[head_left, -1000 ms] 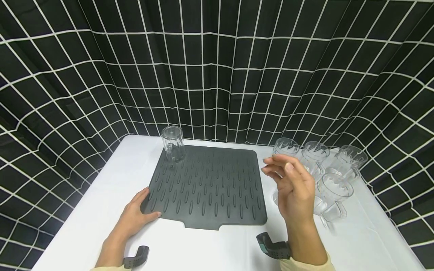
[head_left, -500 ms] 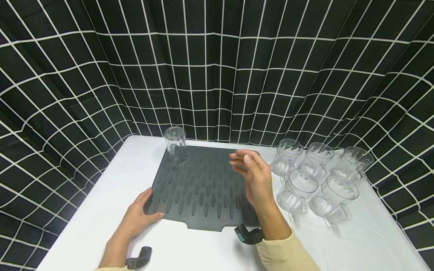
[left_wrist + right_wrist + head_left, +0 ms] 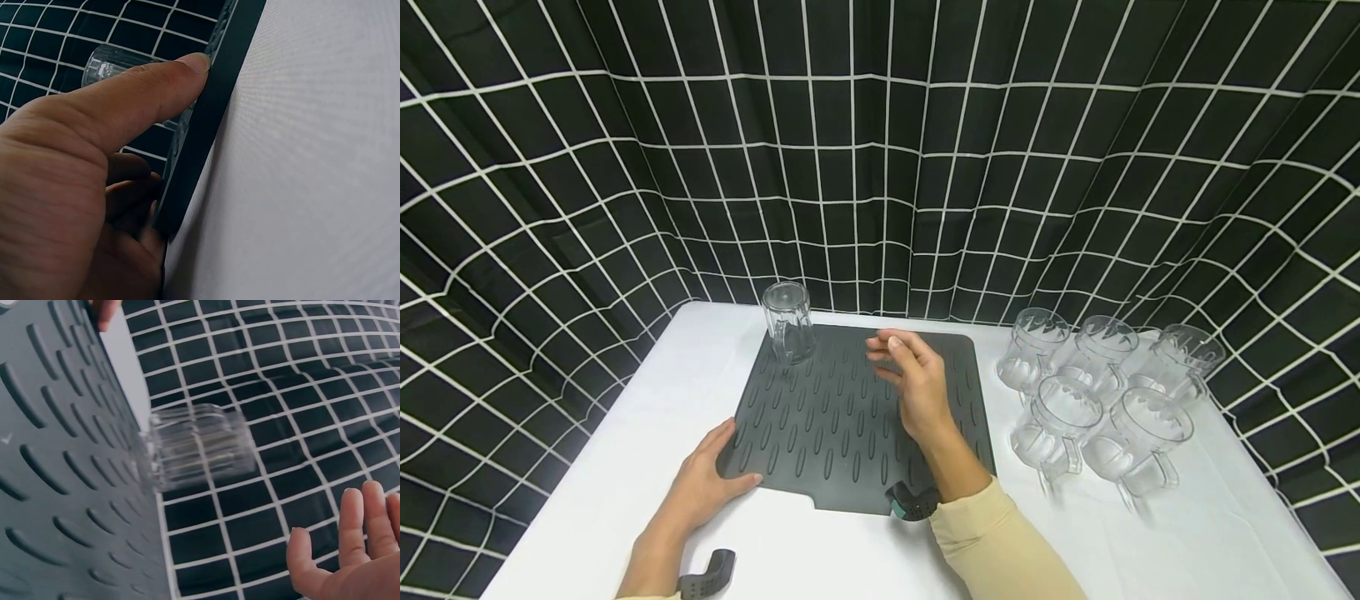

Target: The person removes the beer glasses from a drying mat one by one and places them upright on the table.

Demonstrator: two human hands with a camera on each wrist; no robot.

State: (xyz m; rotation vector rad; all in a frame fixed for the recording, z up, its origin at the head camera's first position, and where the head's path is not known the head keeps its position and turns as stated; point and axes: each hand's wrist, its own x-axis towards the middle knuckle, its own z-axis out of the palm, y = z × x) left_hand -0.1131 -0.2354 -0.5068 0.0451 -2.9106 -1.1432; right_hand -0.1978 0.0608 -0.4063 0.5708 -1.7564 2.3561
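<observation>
My left hand [image 3: 700,479] rests at the near left corner of a dark grey drying mat [image 3: 820,442]. In the left wrist view its thumb [image 3: 156,87] touches the mat's front edge, and the other fingers lie along the side. My right hand [image 3: 919,387] is above the mat's right half, holding nothing, with fingers loosely bent; its fingers [image 3: 353,519] also show spread in the right wrist view. An upside-down clear glass mug [image 3: 788,323] stands on the mat's far left corner, left of my right hand.
Several clear glass mugs stand upright on the white tablecloth [image 3: 1217,517] at the right, including a front mug [image 3: 1067,408] and a back mug [image 3: 1037,342]. A black curtain [image 3: 880,167] with a white grid surrounds the table's back and sides.
My right hand has moved left from in front of the upright mugs to over the mat, bringing those mugs into full view. My left hand stays at the mat's corner.
</observation>
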